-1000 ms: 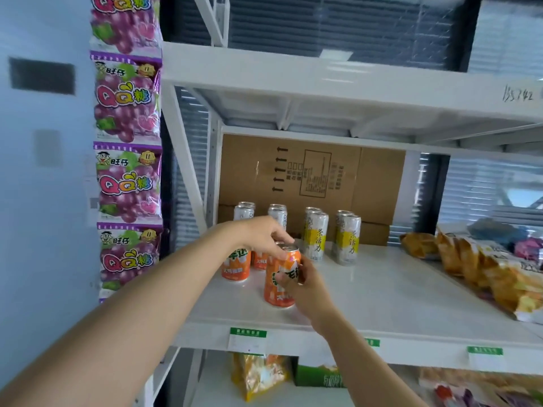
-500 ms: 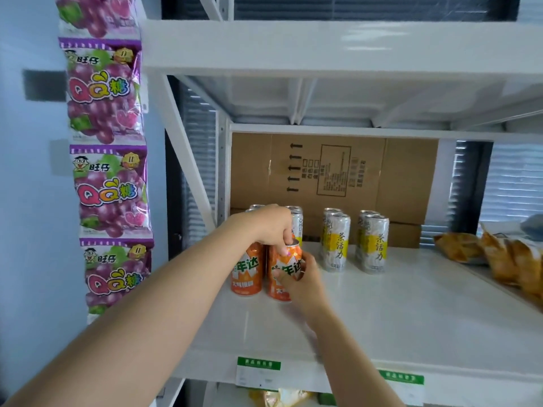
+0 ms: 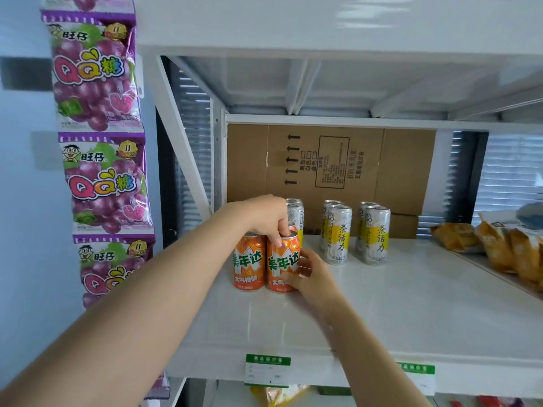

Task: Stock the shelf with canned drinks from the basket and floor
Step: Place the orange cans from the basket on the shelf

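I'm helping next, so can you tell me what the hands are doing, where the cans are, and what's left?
Left hand pinches the top rim of the right orange can.
Right hand grips its side.
It stands upright on the shelf, close beside the left orange can; tea cans stand further right.
Done: this can is placed.
Left: let go and fetch more; basket and floor are out of view.

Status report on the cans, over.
Left hand atop orange can, right hand gripping its side. Can upright on shelf beside second orange can. Nothing blocking.
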A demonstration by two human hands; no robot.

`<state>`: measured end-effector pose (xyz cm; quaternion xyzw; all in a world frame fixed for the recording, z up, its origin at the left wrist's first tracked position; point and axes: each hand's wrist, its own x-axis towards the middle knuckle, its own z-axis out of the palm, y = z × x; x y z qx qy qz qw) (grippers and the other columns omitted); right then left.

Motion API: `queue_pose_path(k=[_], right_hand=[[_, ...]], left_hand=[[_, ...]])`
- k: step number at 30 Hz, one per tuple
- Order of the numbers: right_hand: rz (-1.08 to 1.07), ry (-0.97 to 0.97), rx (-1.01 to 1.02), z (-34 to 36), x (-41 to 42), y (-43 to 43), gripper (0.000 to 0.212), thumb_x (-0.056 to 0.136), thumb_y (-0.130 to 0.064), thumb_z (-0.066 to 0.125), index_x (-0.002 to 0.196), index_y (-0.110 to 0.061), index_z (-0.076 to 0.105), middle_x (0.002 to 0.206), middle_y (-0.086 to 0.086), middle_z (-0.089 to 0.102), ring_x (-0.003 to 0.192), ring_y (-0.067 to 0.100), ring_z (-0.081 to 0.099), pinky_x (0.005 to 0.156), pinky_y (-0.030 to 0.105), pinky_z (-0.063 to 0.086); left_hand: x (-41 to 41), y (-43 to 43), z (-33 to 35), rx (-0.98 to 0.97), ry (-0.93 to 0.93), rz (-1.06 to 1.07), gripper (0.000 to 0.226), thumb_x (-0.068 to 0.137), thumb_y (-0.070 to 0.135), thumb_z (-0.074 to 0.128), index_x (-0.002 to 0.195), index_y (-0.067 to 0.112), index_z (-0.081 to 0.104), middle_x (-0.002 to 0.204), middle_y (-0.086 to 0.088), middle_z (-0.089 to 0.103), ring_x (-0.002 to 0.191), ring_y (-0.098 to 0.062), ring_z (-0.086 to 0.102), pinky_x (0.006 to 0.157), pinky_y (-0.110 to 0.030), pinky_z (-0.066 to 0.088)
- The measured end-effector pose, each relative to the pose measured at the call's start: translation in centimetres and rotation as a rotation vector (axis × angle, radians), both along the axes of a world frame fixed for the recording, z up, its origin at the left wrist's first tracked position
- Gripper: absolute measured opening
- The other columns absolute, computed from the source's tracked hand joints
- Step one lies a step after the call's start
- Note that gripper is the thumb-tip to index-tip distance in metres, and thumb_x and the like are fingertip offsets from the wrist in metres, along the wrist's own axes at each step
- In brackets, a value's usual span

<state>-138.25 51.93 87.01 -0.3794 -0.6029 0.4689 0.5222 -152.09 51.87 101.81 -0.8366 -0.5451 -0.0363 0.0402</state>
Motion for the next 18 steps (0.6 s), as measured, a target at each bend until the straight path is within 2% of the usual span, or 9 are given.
queue_pose_path(k=[2,4,6,9,12,15,18], right_hand=[[0.003,0.065,-0.028,0.0,-0.2,-0.3,0.057,0.083,0.012,0.065,0.132,-0.01,0.045,0.118,0.008,0.057,0.096,0.014,0.059,0.066,0.024,0.055],[-0.005,0.069,-0.033,0.2,-0.3,-0.6,0.054,0.083,0.013,0.064,0.13,-0.007,0.046,0.107,0.003,0.058,0.093,0.015,0.06,0.066,0.026,0.056],[0.002,0.061,-0.028,0.3,-0.3,-1.0,0.051,0.083,0.013,0.065,0.128,-0.003,0.047,0.101,0.001,0.06,0.091,0.014,0.061,0.064,0.025,0.056],[-0.001,0.053,-0.023,0.6,-0.2,-1.5,0.049,0.083,0.012,0.065,0.127,-0.003,0.048,0.098,-0.001,0.059,0.086,0.011,0.06,0.054,0.015,0.053],[0.003,0.058,-0.028,0.9,-0.2,-2.0,0.049,0.084,0.011,0.065,0.128,-0.001,0.047,0.097,-0.001,0.059,0.083,0.01,0.06,0.051,0.012,0.05],[0.002,0.169,-0.091,1.2,-0.6,-2.6,0.047,0.086,0.008,0.064,0.128,0.0,0.047,0.104,0.009,0.06,0.087,0.02,0.063,0.052,0.02,0.054],[-0.031,0.338,-0.18,2.0,-0.7,-3.7,0.039,0.091,-0.006,0.063,0.127,-0.001,0.048,0.116,0.018,0.059,0.094,0.028,0.065,0.058,0.032,0.059]], left_hand=[[-0.2,-0.2,0.0,-0.001,-0.019,0.004,0.038,0.085,0.02,0.073,0.122,0.018,0.067,0.117,0.001,0.069,0.093,-0.013,0.061,0.086,-0.03,0.053],[-0.3,-0.4,-0.2,-0.001,-0.045,0.011,0.038,0.085,0.02,0.073,0.123,0.018,0.067,0.118,0.001,0.069,0.092,-0.013,0.061,0.086,-0.03,0.053],[-0.4,-0.5,-0.3,-0.002,-0.068,0.012,0.039,0.085,0.019,0.073,0.123,0.019,0.067,0.118,0.001,0.069,0.092,-0.013,0.061,0.082,-0.028,0.052],[-0.6,-0.6,-0.5,0.001,-0.096,0.01,0.038,0.085,0.019,0.072,0.123,0.019,0.067,0.119,0.0,0.068,0.091,-0.012,0.06,0.077,-0.025,0.049],[-0.7,-0.9,-0.9,-0.004,-0.151,0.009,0.038,0.087,0.018,0.07,0.125,0.018,0.066,0.12,0.0,0.068,0.091,-0.011,0.06,0.079,-0.025,0.05],[-1.1,-1.4,-1.6,-0.029,-0.293,-0.003,0.037,0.089,0.019,0.068,0.126,0.018,0.065,0.125,0.001,0.066,0.1,-0.013,0.063,0.088,-0.029,0.052],[-1.5,-2.7,-2.2,0.009,-0.525,-0.029,0.035,0.092,0.022,0.065,0.127,0.021,0.064,0.13,0.002,0.063,0.113,-0.013,0.06,0.092,-0.03,0.048]])
